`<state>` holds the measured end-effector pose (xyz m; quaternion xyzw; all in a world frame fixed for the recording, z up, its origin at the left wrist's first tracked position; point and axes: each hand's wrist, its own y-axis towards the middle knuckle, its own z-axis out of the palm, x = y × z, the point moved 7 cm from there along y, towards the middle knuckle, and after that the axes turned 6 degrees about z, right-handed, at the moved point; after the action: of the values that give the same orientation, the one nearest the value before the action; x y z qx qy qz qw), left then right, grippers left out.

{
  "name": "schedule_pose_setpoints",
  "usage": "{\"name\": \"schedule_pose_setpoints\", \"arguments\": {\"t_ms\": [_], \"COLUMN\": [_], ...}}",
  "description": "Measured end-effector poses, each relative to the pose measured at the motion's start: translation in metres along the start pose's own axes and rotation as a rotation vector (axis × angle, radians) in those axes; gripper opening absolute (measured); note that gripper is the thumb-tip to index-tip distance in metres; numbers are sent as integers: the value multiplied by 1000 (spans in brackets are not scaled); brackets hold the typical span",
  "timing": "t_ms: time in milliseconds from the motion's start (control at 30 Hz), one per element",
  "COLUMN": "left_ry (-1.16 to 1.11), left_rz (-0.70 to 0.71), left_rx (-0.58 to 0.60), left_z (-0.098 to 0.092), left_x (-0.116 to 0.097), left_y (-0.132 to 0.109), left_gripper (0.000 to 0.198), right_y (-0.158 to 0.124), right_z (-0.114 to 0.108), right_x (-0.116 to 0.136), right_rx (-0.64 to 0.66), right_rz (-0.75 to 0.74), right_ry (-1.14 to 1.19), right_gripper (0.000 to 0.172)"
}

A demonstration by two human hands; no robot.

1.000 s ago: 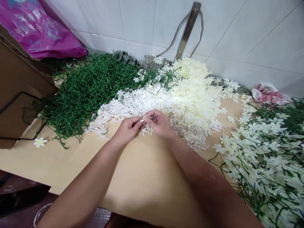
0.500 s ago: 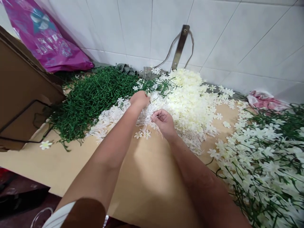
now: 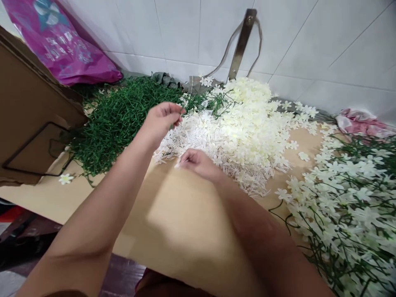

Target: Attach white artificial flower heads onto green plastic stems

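My left hand is raised above the edge of the white stamen pile, beside the green stem pile. Its fingertips are pinched together; what they hold is too small to make out. My right hand rests low on the tan board, just in front of the stamen pile. Its fingers are curled, with a small white flower part showing at the fingertips. A heap of cream petals lies behind and to the right of it.
Assembled white flowers on green stems cover the right side. A cardboard box and a magenta bag stand at the left. A metal bracket leans on the tiled wall. A pink cloth lies far right, and one loose flower lies left.
My hands, together a second ago, have parted. The left reached back into the piles and has lifted up, pinched. The right has dropped down onto the board.
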<state>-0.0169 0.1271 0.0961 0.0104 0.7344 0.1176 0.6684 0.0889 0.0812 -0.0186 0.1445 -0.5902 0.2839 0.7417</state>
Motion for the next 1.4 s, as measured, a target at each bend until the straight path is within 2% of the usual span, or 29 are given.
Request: {"name": "schedule_pose_setpoints", "arguments": {"t_ms": [100,167,267,367,600,1033,1400], "left_ry": [16,51,69,18,-49,-64,1], "left_rz": [-233,-336,-352,-306,-289,-309,-260], "left_rx": [106,151,179,170,217,180,189], "left_z": [-2,-2,-2,-3,-2,-2,-3], "left_x": [37,58,77,84,90,89,93], "left_y": [-47,-72,-89,-89,-88,-85,-83], "left_gripper": [6,5,17,26,30,21,20], "right_y": [-3,-3,-2,-2,-1,-1,-8], "right_z": [-35,-40,-32,-25,-28,-27,-22], "right_x": [8,9,6,2,2,6,18], "right_rx": [-185,-187,-117,-88,-126,-172,-242], "right_rz": [-67,-69,-28,18,19,-43,-141], "right_ry": [148,181,156,133,79,-29,-230], "right_gripper": [36,38,39,40,39,41,40]}}
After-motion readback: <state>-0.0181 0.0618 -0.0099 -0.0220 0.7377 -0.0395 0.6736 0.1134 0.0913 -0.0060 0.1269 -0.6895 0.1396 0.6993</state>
